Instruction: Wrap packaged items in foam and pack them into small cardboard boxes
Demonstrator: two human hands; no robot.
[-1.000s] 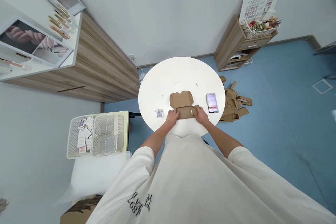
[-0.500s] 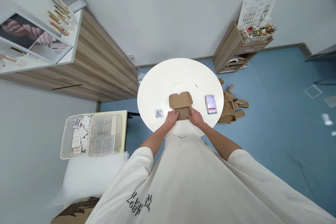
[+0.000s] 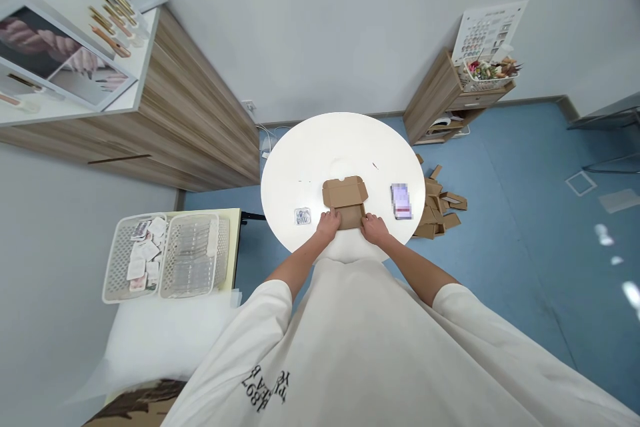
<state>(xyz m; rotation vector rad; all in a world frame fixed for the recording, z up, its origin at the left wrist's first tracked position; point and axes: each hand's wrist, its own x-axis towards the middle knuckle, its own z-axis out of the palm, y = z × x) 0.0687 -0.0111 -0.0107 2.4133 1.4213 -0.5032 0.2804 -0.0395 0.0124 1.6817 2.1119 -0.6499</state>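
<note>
The fingers of the left hand (image 3: 329, 225) are closed on the left end of a brown box (image 3: 351, 217), and the fingers of the right hand (image 3: 375, 229) are closed on its right end. The box sits on the round white table (image 3: 320, 147), near the person's tummy, with its lid (image 3: 345, 192) open, pointing away. A little clear case (image 3: 303, 216) lies to the left, and a phone (image 3: 401, 201) to the right. Past the table's right edge, more brown cardboard (image 3: 437, 213) is piled up on the blue floor (image 3: 505, 213).
</note>
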